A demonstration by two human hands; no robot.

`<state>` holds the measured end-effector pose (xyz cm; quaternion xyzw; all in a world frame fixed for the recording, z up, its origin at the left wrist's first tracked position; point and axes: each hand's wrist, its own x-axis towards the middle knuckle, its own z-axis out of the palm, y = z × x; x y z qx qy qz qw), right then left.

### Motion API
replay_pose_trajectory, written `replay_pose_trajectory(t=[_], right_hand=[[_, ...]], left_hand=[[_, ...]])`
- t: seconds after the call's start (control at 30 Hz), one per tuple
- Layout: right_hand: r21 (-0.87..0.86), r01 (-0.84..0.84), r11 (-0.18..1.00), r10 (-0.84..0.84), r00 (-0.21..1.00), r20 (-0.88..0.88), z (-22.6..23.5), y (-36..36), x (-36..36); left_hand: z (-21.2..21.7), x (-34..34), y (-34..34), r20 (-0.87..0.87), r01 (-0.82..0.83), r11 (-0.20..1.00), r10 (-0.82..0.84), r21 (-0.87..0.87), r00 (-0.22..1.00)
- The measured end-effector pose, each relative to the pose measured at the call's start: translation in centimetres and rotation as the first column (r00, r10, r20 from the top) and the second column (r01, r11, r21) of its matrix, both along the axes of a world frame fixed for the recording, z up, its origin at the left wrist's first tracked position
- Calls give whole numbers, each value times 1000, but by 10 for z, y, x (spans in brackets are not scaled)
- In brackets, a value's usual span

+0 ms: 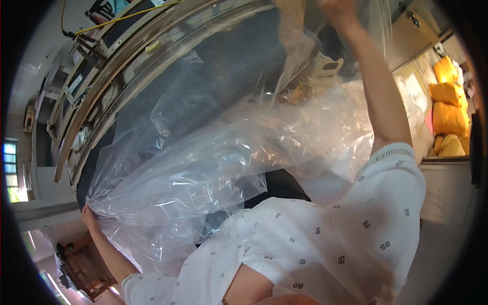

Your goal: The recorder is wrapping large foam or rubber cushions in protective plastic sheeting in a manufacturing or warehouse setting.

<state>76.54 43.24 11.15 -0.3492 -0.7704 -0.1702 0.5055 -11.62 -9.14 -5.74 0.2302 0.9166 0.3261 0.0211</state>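
A large clear plastic sheet (pixel 203 168) is stretched wide in front of me, crinkled and shiny. My left hand (pixel 89 216) grips its lower left corner with closed fingers. My right hand (pixel 338 10) is raised to the top edge of the view and holds the sheet's other end; the fingers are partly cut off by the frame. Behind the plastic lies a big dark blue surface (pixel 223 71). My white patterned shirt (pixel 330 239) fills the lower right.
Long pale frame rails (pixel 101 86) run along the dark surface's left side, with a yellow cable (pixel 127 18) above them. Several yellow sacks (pixel 447 112) are stacked at the right above a grey ledge (pixel 447 188). A bright window (pixel 10 173) sits far left.
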Motion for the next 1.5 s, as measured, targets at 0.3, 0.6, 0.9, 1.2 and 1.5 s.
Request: replay_pose_trajectory(t=[0.3,0.6,0.9,1.2,1.5], right_hand=[[-622,268,735,-92,949,301,-138,37,-26],[-583,197,788,43,927,372,-71,18,-35],[-731,135,-668,607,667,-432,-148,-311,-128],[-208,-960,190,20,215,-976,12,-208,-55],[-967,82,241,163,979,124,-77,-195,53]], left_hand=[[31,33,10,415,218,967,-254,133,873],[7,96,108,-276,-221,902,334,371,901],[25,95,122,-211,-255,791,431,556,877],[26,170,129,-250,123,876,-3,465,968],[53,229,120,-61,270,851,-272,451,960]])
